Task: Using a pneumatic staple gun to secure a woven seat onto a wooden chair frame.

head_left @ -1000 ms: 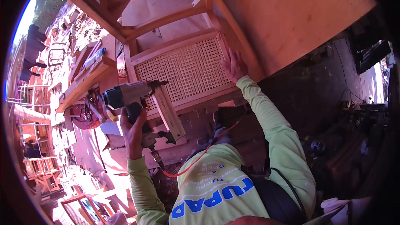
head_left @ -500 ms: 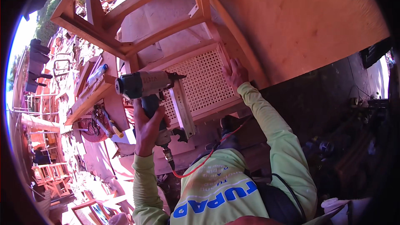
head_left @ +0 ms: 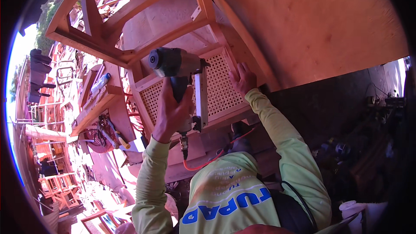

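A pneumatic nail gun (head_left: 184, 63) with a dark body and a pale magazine is gripped by my left hand (head_left: 171, 110), fingers wrapped around its handle. It hangs over a woven cane panel (head_left: 223, 89) set in a wooden chair frame (head_left: 169, 39). The nose points right, toward the panel's right-hand rail; whether it touches anything I cannot tell. My right hand (head_left: 244, 79) lies on that rail with its fingers stretched out. From the gun's base a red air hose (head_left: 203, 164) runs across in front of my body.
A large wooden board (head_left: 312, 30) fills the upper right. Left of the chair, a wooden piece (head_left: 97, 106) juts out beside a blue bottle (head_left: 101, 82) and hand tools (head_left: 117, 136). Small wooden chair frames (head_left: 60, 188) stand at the lower left.
My left hand has carried the nail gun right and upward, farther over the cane panel, uncovering its left part. My right hand stays on the rail. The view has shifted slightly.
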`<state>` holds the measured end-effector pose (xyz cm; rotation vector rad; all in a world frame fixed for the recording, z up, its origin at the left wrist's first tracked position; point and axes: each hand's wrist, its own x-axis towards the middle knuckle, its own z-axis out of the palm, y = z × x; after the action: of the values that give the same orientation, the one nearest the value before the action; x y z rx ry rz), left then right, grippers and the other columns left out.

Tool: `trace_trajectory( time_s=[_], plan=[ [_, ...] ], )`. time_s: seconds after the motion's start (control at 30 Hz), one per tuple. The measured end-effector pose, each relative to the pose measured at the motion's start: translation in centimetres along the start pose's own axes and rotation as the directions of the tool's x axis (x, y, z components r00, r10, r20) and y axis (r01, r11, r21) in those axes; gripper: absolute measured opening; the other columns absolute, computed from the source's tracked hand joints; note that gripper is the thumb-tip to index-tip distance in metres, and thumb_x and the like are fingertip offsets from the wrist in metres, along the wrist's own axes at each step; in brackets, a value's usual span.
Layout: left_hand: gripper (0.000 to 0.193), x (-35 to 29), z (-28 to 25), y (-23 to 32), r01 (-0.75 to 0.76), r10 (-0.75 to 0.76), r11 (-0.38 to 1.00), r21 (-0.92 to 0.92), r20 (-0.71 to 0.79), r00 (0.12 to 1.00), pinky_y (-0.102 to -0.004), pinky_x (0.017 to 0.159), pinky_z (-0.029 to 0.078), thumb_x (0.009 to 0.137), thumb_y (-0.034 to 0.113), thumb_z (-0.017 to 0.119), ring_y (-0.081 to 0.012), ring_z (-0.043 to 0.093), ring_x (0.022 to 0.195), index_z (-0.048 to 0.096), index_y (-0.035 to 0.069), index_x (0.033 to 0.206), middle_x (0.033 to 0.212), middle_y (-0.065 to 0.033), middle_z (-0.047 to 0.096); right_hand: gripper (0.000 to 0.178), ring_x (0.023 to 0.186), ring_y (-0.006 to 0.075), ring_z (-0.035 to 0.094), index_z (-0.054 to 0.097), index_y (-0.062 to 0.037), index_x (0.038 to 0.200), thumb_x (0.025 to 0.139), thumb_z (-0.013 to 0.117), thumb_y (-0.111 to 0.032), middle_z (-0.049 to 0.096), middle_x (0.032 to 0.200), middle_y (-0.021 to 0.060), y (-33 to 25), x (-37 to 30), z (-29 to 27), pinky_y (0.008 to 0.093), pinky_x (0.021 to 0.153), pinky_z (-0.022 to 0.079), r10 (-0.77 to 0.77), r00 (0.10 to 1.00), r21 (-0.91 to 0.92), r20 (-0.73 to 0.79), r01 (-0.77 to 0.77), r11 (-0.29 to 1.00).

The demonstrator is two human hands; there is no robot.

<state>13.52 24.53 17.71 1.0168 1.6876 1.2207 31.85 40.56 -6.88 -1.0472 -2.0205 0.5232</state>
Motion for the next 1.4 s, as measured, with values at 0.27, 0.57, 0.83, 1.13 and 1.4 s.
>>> trace_trajectory(
  time_s=[0.27,0.57,0.83,1.13,1.4],
  plan=[
    [0.047,6.1,3.3,-1.2,-0.106,0.088,0.988,0.113,0.153,0.984,-0.03,0.048,0.048,0.101,0.007,0.061,-0.0125,0.059,0.057,0.039,0.01,0.142,0.082,-0.0031,0.057,0.04,0.085,0.0455,0.065,0.058,-0.0022,0.112,0.09,0.071,-0.032,0.06,0.104,0.0193,0.2,0.1,0.4,0.0541,0.067,0.055,0.036,0.999,0.027,0.004,-0.036,0.999],
    [0.057,7.9,4.6,-2.7,-0.14,0.085,0.931,0.338,0.173,0.981,-0.0402,0.049,0.051,0.098,0.014,0.063,-0.0214,0.065,0.057,0.036,0.012,0.148,0.079,-0.0129,0.064,0.036,0.083,0.0458,0.066,0.055,-0.005,0.108,0.091,0.067,-0.034,0.06,0.105,0.0197,0.4,-0.4,0.6,0.0559,0.068,0.056,0.056,0.998,0.026,0.025,-0.056,0.998],
    [0.063,8.3,4.7,-2.9,-0.075,0.012,0.948,0.31,0.2,0.98,-0.039,0.048,0.051,0.099,0.014,0.062,-0.0213,0.063,0.056,0.031,0.014,0.153,0.079,-0.013,0.064,0.037,0.084,0.046,0.066,0.056,-0.0047,0.112,0.09,0.067,-0.032,0.061,0.107,0.0204,0.5,-0.2,0.6,0.0556,0.069,0.057,0.071,0.996,0.036,0.049,-0.072,0.997],
    [0.069,9.8,5.1,-2.9,-0.039,-0.039,0.94,0.34,0.221,0.974,-0.0393,0.049,0.051,0.097,0.011,0.059,-0.0204,0.063,0.057,0.022,0.016,0.155,0.077,-0.012,0.061,0.04,0.08,0.0464,0.066,0.057,-0.0072,0.121,0.089,0.068,-0.03,0.061,0.107,0.0199,0.5,-0.3,0.5,0.0559,0.066,0.056,0.043,0.999,0.07,0.033,-0.045,0.996],
    [0.055,10.8,5.9,-3.7,-0.145,0.064,0.904,0.401,0.208,0.976,-0.0402,0.048,0.053,0.094,0.009,0.061,-0.0243,0.064,0.057,0.034,0.007,0.141,0.082,-0.0154,0.062,0.038,0.079,0.0464,0.065,0.058,-0.0082,0.121,0.09,0.067,-0.029,0.06,0.103,0.0197,0.8,-0.3,0.8,0.0563,0.066,0.055,0.013,1.0,0.076,-0.004,-0.013,0.997]
  ],
)
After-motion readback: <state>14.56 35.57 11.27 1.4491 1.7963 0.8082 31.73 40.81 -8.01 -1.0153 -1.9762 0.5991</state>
